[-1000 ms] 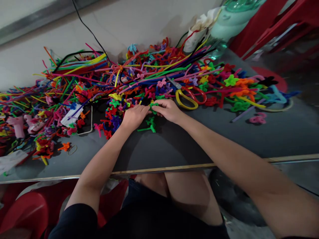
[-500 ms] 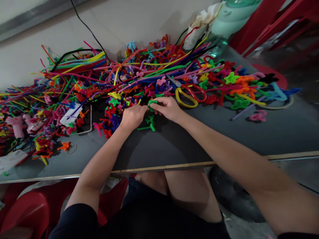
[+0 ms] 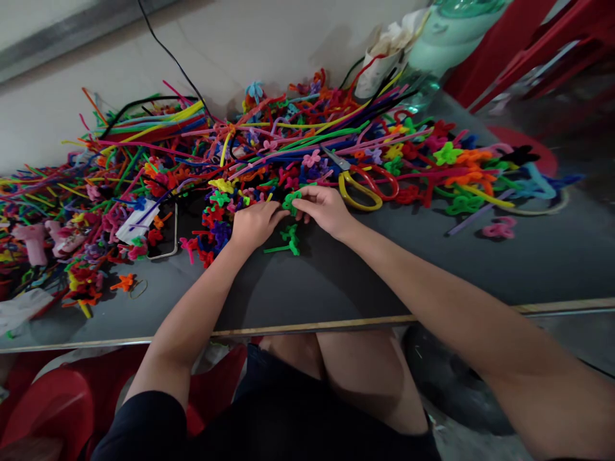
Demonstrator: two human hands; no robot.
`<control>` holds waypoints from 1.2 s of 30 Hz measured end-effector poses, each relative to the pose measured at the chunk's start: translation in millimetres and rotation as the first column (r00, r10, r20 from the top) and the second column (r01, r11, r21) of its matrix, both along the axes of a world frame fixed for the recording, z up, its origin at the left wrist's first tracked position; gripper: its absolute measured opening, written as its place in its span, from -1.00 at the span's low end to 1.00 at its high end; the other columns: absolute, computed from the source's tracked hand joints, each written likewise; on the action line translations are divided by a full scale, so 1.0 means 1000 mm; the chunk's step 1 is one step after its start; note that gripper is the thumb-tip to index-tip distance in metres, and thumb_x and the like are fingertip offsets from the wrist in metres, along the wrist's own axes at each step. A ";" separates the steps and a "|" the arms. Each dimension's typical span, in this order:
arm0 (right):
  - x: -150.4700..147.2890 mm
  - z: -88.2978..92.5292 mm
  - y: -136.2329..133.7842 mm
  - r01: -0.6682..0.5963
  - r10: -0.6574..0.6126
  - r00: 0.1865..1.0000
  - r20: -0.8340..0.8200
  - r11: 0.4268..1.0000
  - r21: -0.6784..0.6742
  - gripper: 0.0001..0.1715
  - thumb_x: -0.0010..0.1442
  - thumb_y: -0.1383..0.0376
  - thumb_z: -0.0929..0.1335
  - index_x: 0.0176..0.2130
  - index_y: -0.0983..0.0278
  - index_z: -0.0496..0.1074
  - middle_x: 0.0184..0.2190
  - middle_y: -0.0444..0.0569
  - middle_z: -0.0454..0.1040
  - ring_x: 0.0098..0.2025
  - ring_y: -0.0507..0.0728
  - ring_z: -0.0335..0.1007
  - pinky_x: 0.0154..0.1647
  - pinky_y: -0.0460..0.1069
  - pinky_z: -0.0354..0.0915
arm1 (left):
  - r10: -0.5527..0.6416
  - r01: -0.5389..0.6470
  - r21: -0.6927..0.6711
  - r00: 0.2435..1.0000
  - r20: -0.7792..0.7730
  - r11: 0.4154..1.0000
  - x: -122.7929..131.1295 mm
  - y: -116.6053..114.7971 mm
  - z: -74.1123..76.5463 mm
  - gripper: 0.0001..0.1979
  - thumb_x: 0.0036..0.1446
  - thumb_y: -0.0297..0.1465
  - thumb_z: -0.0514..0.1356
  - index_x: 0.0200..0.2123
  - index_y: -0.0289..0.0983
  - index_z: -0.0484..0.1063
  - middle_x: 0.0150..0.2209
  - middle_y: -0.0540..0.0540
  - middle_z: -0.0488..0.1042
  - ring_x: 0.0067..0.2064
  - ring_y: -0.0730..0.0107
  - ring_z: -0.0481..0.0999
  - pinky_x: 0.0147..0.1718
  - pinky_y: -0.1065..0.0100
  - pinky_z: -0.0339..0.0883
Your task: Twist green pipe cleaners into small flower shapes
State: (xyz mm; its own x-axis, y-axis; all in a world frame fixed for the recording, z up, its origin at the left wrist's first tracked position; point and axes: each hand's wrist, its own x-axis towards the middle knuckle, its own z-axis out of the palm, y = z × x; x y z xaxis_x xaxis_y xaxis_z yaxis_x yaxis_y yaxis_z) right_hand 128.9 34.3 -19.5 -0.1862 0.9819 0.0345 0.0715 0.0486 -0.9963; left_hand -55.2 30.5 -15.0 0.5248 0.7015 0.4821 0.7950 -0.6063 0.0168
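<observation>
Between my hands is a green pipe-cleaner flower (image 3: 291, 203), held above the dark table. My right hand (image 3: 323, 210) pinches its right side between thumb and fingers. My left hand (image 3: 255, 225) is closed at the flower's left edge, thumb and fingertips pressed together there. Just below them a second green pipe-cleaner piece (image 3: 290, 241) with a straight stem lies on the table. To the right of my right hand rest scissors (image 3: 361, 189) with one yellow and one red handle loop, blades pointing up and left.
A wide heap of coloured pipe cleaners (image 3: 192, 134) and finished flowers runs along the wall. A pink hot-glue gun (image 3: 31, 242) lies at the left. A paper cup (image 3: 375, 72) and a green bottle (image 3: 439, 38) stand behind. The table edge (image 3: 312, 326) is near my lap.
The green flower shows more of its loops between my fingers. My left hand has shifted slightly left, its fingers turning a little; my right hand stays nearly in place.
</observation>
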 end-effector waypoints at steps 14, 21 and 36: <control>0.002 0.002 -0.004 -0.016 0.011 0.996 0.084 0.998 0.058 -0.63 0.01 0.01 0.44 -0.40 0.27 0.46 -0.65 -0.13 0.38 -0.61 0.02 0.30 -0.60 -0.06 0.19 | -0.064 0.074 0.116 0.994 -0.091 0.991 0.000 0.000 0.002 -0.64 0.36 -0.29 -0.06 -0.30 -0.32 0.47 -0.47 -0.12 0.51 -0.42 0.42 0.49 -0.55 0.41 0.11; 0.000 0.002 -0.005 0.014 -0.019 0.998 0.062 0.997 0.082 -0.52 -0.04 -0.08 0.45 -0.41 0.29 0.45 -0.64 -0.11 0.40 -0.62 0.02 0.31 -0.58 -0.05 0.21 | -0.066 0.068 0.032 0.996 -0.064 0.997 0.003 -0.003 0.003 -0.64 0.36 -0.32 -0.06 -0.33 -0.34 0.46 -0.49 -0.12 0.49 -0.46 0.44 0.45 -0.49 0.42 0.18; -0.003 0.000 -0.001 0.041 -0.034 0.984 -0.177 0.998 0.038 -0.66 -0.07 0.10 0.49 -0.37 0.30 0.52 -0.60 -0.14 0.42 -0.57 0.01 0.33 -0.62 -0.07 0.22 | 0.072 -0.071 -0.021 0.996 0.050 0.997 0.008 -0.005 0.000 -0.56 0.37 -0.27 -0.13 -0.24 -0.33 0.49 -0.42 -0.15 0.56 -0.45 0.45 0.48 -0.56 0.47 0.14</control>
State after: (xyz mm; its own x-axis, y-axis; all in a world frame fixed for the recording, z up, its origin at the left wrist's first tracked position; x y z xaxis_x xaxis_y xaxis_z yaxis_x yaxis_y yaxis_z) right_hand 126.1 33.1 -19.1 -0.1367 0.9851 0.1040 -0.1025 0.0904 -0.9906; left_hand -47.2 25.3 -15.3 0.4482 0.7458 0.4929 0.8340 -0.5473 0.0698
